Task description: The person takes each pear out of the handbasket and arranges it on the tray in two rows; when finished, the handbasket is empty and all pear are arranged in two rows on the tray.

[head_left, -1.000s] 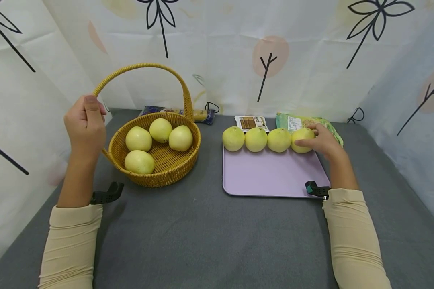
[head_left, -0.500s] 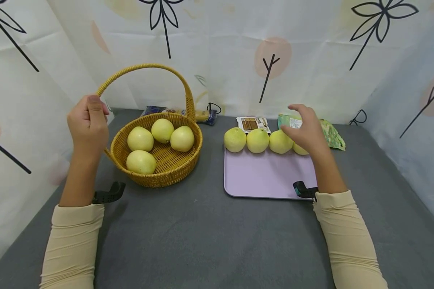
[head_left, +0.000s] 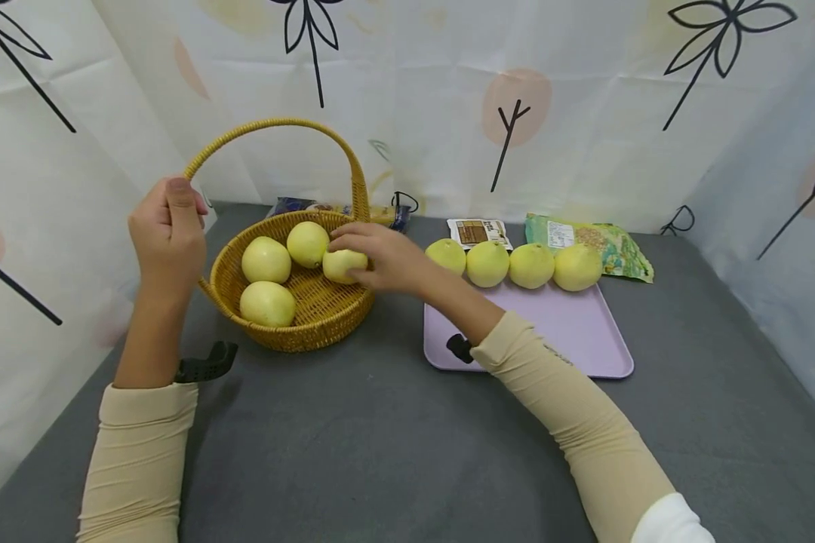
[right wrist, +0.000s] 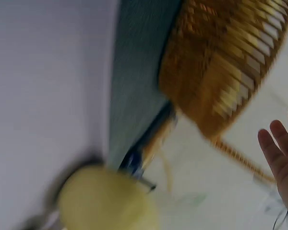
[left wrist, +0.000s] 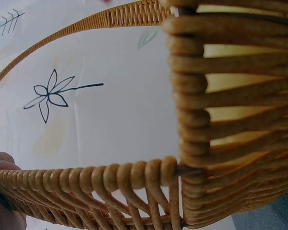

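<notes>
My left hand (head_left: 167, 226) grips the arched handle (head_left: 292, 122) of a yellow wicker basket (head_left: 306, 335) on the left of the grey table. Several round pale yellow-green fruits (head_left: 268, 304) lie in the basket. My right hand (head_left: 387, 258) is over the basket's right rim with fingers extended, partly covering the rightmost fruit (head_left: 340, 267). In the right wrist view its fingers (right wrist: 278, 148) look spread and hold nothing. Several similar fruits (head_left: 531, 266) stand in a row along the back of a lilac tray (head_left: 530, 332). The left wrist view shows the handle and basket side close up.
Behind the tray lie a small white-and-brown packet (head_left: 478, 232) and a green bag (head_left: 604, 245). A blue-and-yellow package (head_left: 387, 217) lies behind the basket. A patterned white curtain (head_left: 414, 98) surrounds the back and sides of the table.
My right hand has left the rightmost fruit on the tray and moved left across the tray to the basket. My left hand keeps its grip on the handle.
</notes>
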A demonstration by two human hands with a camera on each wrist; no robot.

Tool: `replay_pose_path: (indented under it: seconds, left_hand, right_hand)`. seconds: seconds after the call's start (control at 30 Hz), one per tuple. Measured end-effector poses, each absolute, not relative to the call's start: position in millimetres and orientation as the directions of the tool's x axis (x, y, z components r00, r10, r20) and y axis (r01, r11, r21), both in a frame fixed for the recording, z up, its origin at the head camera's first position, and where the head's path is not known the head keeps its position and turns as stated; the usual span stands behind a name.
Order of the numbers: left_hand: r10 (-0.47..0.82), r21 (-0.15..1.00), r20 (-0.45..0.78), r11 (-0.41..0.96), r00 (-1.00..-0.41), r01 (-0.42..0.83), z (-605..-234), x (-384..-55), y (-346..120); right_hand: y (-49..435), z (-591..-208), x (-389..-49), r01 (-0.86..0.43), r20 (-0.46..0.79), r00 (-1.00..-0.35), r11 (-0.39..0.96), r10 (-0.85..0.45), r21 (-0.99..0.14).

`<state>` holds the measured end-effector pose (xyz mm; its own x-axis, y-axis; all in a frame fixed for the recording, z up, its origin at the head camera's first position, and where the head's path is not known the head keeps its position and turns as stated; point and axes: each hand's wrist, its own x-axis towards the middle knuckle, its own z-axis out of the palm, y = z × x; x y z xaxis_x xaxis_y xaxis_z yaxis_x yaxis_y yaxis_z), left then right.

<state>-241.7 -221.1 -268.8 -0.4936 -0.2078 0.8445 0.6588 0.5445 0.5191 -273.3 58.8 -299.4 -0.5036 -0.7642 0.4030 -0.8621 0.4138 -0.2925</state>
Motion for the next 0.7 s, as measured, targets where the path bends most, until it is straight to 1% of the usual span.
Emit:
replay_pose_path:
  seconds: [0.1,0.17,0.23,0.27,0.37,0.43,0.53,0.6,0.7]
  left_hand:
    - [-0.207,0.519,0.845,0.540,-0.493,0.663,-268.3,-241.0,-220.4]
    - [-0.206,0.520,0.845,0.534,-0.494,0.666,-267.9,-240.6,-219.7]
    - [-0.204,0.522,0.843,0.529,-0.497,0.669,-267.5,-240.4,-219.1]
    - [-0.203,0.524,0.842,0.526,-0.500,0.670,-267.2,-240.4,-219.0]
    - [-0.200,0.530,0.838,0.520,-0.508,0.670,-266.7,-240.4,-219.1]
    - [-0.199,0.533,0.836,0.517,-0.511,0.670,-266.7,-240.4,-219.6]
    - [-0.200,0.530,0.838,0.517,-0.507,0.672,-267.1,-240.6,-220.4]
    - [-0.198,0.527,0.840,0.516,-0.505,0.675,-267.4,-240.9,-220.7]
    - [-0.200,0.527,0.841,0.516,-0.503,0.675,-267.9,-241.1,-221.2]
  right_hand:
    - [20.4,-303.3,-273.0,-0.866,0.192,-0.462,0.394,-0.866,-0.307]
    - [-0.5,-306.2,-271.4,-0.857,0.078,-0.427,0.377,-0.901,-0.350]
    - [-17.1,-309.1,-270.3,-0.848,0.006,-0.404,0.372,-0.915,-0.377]
    - [-24.0,-310.8,-270.4,-0.850,-0.010,-0.397,0.372,-0.918,-0.373]
    - [-40.9,-315.4,-271.4,-0.868,-0.015,-0.400,0.384,-0.916,-0.317]
    - [-50.3,-320.1,-273.7,-0.885,0.019,-0.410,0.393,-0.912,-0.251]
    - [-60.4,-327.5,-275.9,-0.900,0.086,-0.410,0.387,-0.908,-0.202]
    - [-63.9,-331.1,-276.9,-0.900,0.121,-0.416,0.389,-0.901,-0.197]
    - [-64.6,-334.0,-277.5,-0.885,0.127,-0.442,0.409,-0.888,-0.223]
